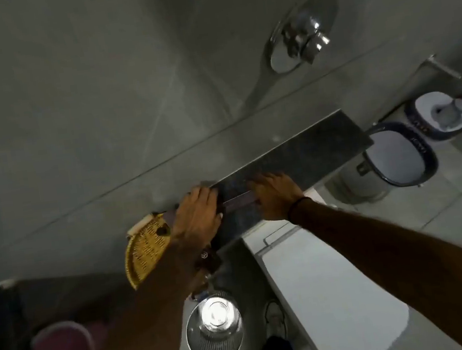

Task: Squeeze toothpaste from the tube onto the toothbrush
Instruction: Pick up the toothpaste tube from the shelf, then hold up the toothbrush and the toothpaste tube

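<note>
A long, flat purplish object, apparently the toothpaste tube (237,201), lies across the dark stone shelf (308,147) between my two hands. My left hand (197,216) is curled over its left end, knuckles up, and hides that end. My right hand (273,195), with a dark band at the wrist, covers its right end. Both hands rest on the shelf close to the grey wall. I cannot make out a toothbrush; it may be hidden under a hand.
A wicker basket (145,250) sits at the shelf's left end. Below are the white toilet cistern (327,294), a shiny metal bin (215,332) and shoes (275,318). A chrome flush plate (302,33) is on the wall. Two dark-rimmed bins (401,158) stand at the right.
</note>
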A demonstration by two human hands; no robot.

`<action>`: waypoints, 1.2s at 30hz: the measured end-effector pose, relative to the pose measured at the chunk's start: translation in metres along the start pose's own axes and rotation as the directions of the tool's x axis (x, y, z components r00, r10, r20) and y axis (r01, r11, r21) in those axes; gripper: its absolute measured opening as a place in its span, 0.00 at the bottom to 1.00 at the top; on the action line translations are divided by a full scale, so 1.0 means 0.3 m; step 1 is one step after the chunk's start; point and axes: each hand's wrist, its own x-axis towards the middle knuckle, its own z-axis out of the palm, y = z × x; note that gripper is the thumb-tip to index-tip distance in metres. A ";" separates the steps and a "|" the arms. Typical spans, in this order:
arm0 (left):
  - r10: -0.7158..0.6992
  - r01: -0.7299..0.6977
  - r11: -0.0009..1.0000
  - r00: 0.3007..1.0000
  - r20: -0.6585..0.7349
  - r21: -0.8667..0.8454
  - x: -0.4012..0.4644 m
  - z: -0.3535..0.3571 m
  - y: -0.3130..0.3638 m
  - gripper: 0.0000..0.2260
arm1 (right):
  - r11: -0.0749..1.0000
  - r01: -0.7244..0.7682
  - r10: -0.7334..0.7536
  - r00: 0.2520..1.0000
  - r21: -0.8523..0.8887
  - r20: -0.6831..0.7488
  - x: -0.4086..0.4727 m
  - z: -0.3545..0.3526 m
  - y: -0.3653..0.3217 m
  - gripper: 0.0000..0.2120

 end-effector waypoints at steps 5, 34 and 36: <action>-0.112 0.111 0.994 0.990 0.089 0.018 0.190 0.284 0.021 0.26 | 0.996 0.078 -0.074 0.995 -0.047 0.068 0.236 0.237 0.065 0.29; -0.460 0.341 -0.463 0.697 0.550 -0.818 -0.315 0.121 0.106 0.15 | -0.492 -0.415 0.187 0.808 0.765 0.559 -0.150 0.132 -0.227 0.07; -0.433 0.309 -0.470 0.735 0.522 -0.826 -0.400 0.094 0.080 0.15 | -0.503 -0.389 0.195 0.818 0.772 0.540 -0.198 0.092 -0.294 0.07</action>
